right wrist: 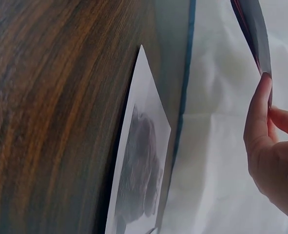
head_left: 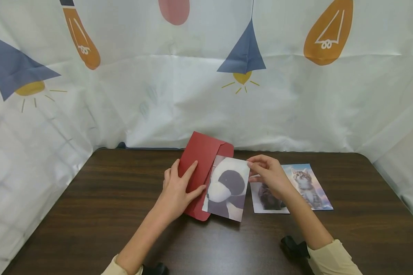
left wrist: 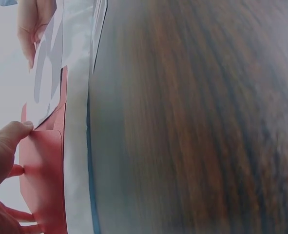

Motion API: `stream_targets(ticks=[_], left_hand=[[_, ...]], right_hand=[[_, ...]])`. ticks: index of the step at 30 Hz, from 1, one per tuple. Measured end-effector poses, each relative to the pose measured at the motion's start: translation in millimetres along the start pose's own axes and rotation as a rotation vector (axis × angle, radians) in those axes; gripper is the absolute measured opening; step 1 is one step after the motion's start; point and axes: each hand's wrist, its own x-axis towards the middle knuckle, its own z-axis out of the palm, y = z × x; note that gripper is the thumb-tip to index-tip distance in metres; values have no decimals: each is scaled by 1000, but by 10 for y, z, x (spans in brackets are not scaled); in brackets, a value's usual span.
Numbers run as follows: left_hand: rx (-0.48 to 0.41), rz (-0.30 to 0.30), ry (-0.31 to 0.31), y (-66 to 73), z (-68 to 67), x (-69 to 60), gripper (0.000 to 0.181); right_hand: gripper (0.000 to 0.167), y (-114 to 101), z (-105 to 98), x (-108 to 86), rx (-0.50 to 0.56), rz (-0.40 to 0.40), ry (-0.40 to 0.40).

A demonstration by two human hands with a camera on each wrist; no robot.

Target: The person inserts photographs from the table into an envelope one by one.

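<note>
My left hand [head_left: 177, 191] grips the red envelope [head_left: 201, 143], with its index finger spread over the front and its thumb at the mouth. The envelope is tilted, its far end in front of the curtain. A photo card [head_left: 227, 183] with a large black-and-white animal face lies over the flap, its left edge at the mouth; I cannot tell whether any of it is inside. With thumb and fingers, my right hand [head_left: 270, 173] pinches the card's upper right corner. Under that arm lie a kitten picture [head_left: 306, 187] and a dark animal picture [right wrist: 141, 165], partly hidden in the head view.
Dark wood-grain tabletop [head_left: 124, 183] surrounds the work. A white curtain [head_left: 158, 99] printed with lamps hangs along its back edge and both sides. Black straps [head_left: 294, 248] are on both wrists, near the cream sleeves.
</note>
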Motion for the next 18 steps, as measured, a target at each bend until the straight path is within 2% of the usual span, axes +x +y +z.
stream_targets(ticks=[5, 12, 18], left_hand=[[-12, 0, -10, 50, 39, 19, 75], [-42, 30, -4, 107, 79, 53, 74], [-49, 25, -20, 142, 97, 64, 74]], right_hand=[[31, 6, -10, -3, -7, -7, 9], [32, 1, -31, -31, 2, -15, 17], [33, 12, -28, -55, 0, -22, 12]])
